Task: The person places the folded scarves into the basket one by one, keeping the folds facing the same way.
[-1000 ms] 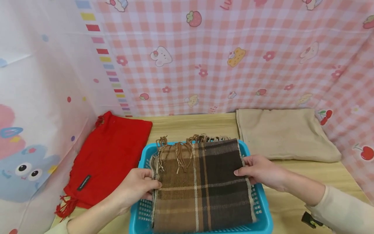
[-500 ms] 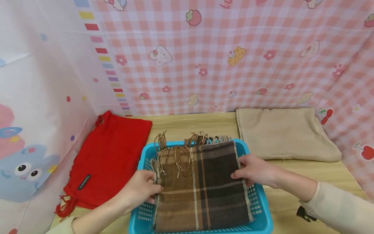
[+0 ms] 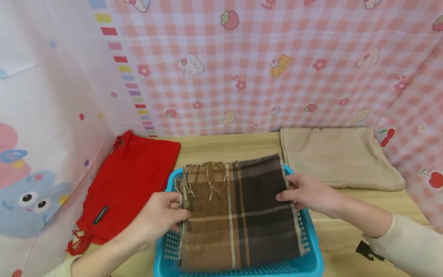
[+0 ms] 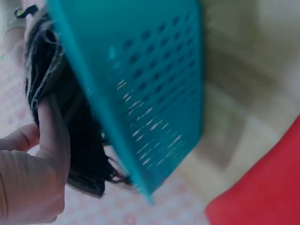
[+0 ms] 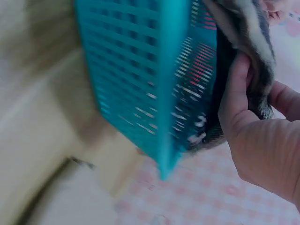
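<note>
A folded brown and black plaid scarf (image 3: 238, 215) with tan fringe lies over the blue plastic basket (image 3: 313, 250), its far edge covering most of the basket's back rim. My left hand (image 3: 162, 215) pinches its left edge, thumb on top and fingers beneath. On the opposite edge, my right hand (image 3: 308, 194) grips the cloth the same way. Seen from the left wrist, the scarf's layered side (image 4: 56, 89) bulges above the basket wall (image 4: 140, 84). The right wrist view shows fingers (image 5: 236, 89) tucked under the cloth, inside the basket's rim.
To the left lies a folded red scarf (image 3: 135, 184) with a dark label and tassels. A folded beige cloth (image 3: 339, 157) rests at the back right. Near my right sleeve is a small black object (image 3: 368, 250). Printed curtains (image 3: 256, 92) stand behind and at both sides.
Both hands shift the scarf slightly, first toward me, then up and away. The fringe that stuck out past the basket's back rim is now hidden behind the scarf's far edge.
</note>
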Action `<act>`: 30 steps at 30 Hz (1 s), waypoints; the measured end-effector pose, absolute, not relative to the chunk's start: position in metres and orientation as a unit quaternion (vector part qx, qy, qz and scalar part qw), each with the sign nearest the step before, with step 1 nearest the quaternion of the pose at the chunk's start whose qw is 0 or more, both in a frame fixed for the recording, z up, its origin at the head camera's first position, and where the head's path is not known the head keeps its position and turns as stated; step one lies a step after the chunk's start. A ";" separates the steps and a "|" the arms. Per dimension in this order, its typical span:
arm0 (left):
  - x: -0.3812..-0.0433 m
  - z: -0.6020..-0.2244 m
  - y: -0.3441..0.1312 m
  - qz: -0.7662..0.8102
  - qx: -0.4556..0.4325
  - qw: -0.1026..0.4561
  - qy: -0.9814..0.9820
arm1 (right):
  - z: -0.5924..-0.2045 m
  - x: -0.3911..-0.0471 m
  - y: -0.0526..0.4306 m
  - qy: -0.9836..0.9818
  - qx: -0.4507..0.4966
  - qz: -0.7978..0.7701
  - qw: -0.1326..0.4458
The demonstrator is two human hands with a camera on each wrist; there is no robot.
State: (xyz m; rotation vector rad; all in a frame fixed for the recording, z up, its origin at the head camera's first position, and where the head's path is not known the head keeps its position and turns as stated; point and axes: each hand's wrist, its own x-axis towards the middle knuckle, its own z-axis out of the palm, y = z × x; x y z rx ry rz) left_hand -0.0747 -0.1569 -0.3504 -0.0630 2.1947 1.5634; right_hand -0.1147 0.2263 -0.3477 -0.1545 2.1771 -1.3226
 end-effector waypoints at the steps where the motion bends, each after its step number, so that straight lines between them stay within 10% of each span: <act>1: -0.075 -0.344 -0.158 0.568 -0.021 0.215 0.794 | -0.341 -0.115 0.227 0.816 -0.059 -0.499 0.285; 13: -0.031 -0.290 -0.184 0.592 -0.019 0.206 0.779 | -0.285 -0.072 0.257 0.808 -0.093 -0.542 0.210; 24: -0.026 -0.317 -0.183 0.670 -0.031 0.323 0.668 | -0.310 -0.061 0.250 0.688 0.005 -0.644 0.334; 30: -0.049 -0.345 -0.168 0.648 -0.075 0.300 0.696 | -0.343 -0.083 0.235 0.713 0.015 -0.609 0.348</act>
